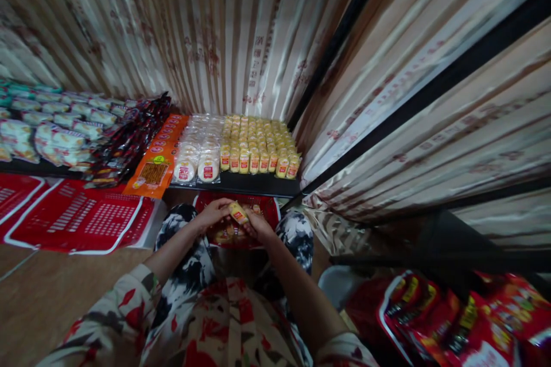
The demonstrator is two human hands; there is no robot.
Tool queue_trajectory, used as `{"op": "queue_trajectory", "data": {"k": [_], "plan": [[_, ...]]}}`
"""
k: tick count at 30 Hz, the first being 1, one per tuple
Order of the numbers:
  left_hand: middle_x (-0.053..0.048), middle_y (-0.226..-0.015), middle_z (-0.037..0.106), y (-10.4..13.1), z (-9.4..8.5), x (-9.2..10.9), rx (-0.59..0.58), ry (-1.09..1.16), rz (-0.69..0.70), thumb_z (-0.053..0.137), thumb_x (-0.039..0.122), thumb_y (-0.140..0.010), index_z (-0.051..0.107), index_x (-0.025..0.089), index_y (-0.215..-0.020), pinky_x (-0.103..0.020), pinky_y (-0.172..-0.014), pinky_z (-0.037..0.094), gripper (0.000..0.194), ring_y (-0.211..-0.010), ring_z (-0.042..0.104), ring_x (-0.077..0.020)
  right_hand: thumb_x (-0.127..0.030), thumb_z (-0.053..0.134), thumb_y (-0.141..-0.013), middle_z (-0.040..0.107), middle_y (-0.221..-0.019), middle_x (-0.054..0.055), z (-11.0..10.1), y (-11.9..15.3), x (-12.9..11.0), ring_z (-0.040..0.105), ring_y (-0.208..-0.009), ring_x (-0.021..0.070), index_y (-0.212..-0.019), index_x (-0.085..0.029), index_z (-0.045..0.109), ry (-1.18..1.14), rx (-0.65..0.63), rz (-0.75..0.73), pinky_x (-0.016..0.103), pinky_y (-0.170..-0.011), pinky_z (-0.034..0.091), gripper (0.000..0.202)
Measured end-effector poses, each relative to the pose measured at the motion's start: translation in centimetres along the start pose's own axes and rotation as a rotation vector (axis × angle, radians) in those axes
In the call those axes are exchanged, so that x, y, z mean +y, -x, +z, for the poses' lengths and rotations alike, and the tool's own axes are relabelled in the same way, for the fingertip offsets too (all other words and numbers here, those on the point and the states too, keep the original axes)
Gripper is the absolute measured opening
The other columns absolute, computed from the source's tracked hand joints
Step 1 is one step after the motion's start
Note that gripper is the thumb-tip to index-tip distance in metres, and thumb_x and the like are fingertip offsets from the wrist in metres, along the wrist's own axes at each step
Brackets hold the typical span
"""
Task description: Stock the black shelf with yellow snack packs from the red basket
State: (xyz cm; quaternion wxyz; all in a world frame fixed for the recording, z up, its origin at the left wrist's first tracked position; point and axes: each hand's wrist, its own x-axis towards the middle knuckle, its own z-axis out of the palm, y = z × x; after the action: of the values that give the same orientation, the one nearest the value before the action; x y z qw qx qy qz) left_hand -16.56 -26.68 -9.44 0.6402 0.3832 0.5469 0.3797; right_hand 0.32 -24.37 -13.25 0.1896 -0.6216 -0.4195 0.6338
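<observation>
Between my two hands is a small yellow snack packet [238, 213] with a red and white label. My left hand [215, 211] grips its left end, and my right hand [258, 225] grips its lower right end. Both hands are closed on it, above a red basket [271, 212] between my knees. More packets lie in that basket, partly hidden by my hands. On the low black shelf [262, 184] in front stand rows of the same yellow packets [258, 152]. Left of them are clear packs of round white cakes [197, 155].
Orange snack bags [152, 166], dark bags [129, 140] and pale packets [64, 126] fill the shelf's left side. Red baskets [81, 218] lie at left. At lower right is a basket of red bags [456, 321]. Black frame bars and striped curtains [241, 28] stand behind and right.
</observation>
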Motion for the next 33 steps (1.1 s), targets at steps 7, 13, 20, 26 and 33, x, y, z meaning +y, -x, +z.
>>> {"op": "queue_trajectory", "data": {"k": [7,13,20,26,33], "plan": [[-0.005,-0.082,0.067,-0.2,0.6,0.2,0.082,0.230,-0.021,0.070,0.021,-0.068,0.061,0.014,-0.090,-0.017,-0.055,0.044,0.025,-0.065,0.062,-0.0103,-0.056,0.043,-0.083,0.048,-0.047,-0.004,-2.0,1.3,-2.7,0.039,-0.036,0.0050,-0.060,-0.018,0.050,-0.174,-0.023,-0.019,0.016,-0.036,0.029,0.045],[-0.007,-0.092,0.067,-0.2,1.8,-0.5,0.077,0.386,-0.086,0.072,0.014,-0.067,0.056,0.015,-0.093,-0.020,-0.063,0.050,0.030,-0.076,0.066,-0.0141,-0.034,0.064,-0.071,0.054,-0.054,-0.005,-4.6,1.8,-5.9,0.043,-0.043,0.0058,-0.082,-0.017,0.061,-0.058,-0.164,-0.285,0.016,-0.041,0.031,0.021],[-0.001,-0.082,0.066,-1.0,5.4,-1.0,0.058,0.540,-0.223,0.071,0.011,-0.069,0.059,0.016,-0.093,-0.015,-0.056,0.047,0.027,-0.061,0.062,-0.0075,-0.038,0.055,-0.076,0.053,-0.051,-0.004,-6.1,1.4,-8.5,0.044,-0.047,0.0087,-0.074,-0.018,0.069,0.343,0.086,-0.569,0.019,-0.047,0.029,0.024],[-0.001,-0.077,0.066,-3.0,8.1,0.5,0.132,0.695,-0.209,0.063,0.005,-0.075,0.057,0.015,-0.085,-0.014,-0.061,0.049,0.015,-0.064,0.063,-0.0070,-0.050,0.053,-0.077,0.052,-0.054,-0.004,-6.7,0.8,-7.1,0.048,-0.050,0.0113,-0.097,-0.020,0.064,0.224,0.406,-0.519,0.021,-0.051,0.036,0.038],[0.000,-0.073,0.062,-5.6,10.4,2.0,0.091,0.591,-0.169,0.069,0.008,-0.069,0.057,0.014,-0.085,-0.016,-0.061,0.048,0.021,-0.061,0.061,-0.0071,-0.036,0.060,-0.070,0.065,-0.088,0.004,-7.0,-1.2,-4.7,0.061,-0.073,0.0144,-0.101,-0.019,0.057,-0.104,0.236,-0.550,0.024,-0.065,0.048,0.036]]}}
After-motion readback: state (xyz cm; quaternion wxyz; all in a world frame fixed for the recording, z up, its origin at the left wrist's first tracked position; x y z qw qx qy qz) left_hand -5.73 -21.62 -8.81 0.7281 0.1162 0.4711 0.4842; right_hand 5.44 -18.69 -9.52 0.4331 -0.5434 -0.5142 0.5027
